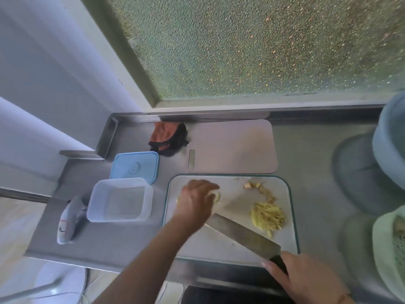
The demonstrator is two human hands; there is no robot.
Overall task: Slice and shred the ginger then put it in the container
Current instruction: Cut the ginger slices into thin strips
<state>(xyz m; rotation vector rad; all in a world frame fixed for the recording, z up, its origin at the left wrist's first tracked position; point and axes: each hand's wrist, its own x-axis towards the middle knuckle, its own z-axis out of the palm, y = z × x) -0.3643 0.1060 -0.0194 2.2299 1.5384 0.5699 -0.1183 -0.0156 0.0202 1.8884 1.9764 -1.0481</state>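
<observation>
Here, a white cutting board (230,242) with a teal rim lies on a steel counter (122,242). The left hand (197,199) reaches over the board's far-left part, fingers curled down over pale ginger slices (217,196); motion blur hides whether it grasps or merely presses them. The right hand (306,277), at the board's near-right corner, grips the dark handle of a cleaver (243,233), whose broad blade slants across the board towards the left forearm. A heap of yellow ginger shreds (267,217) lies on the right part of the board, with ginger trimmings (259,188) beyond it. An open clear container (120,199) stands on the counter just left of the board, its blue lid (134,166) behind it. A second, grey board (232,147) lies beyond, beside an orange-and-black cloth (167,137).
</observation>
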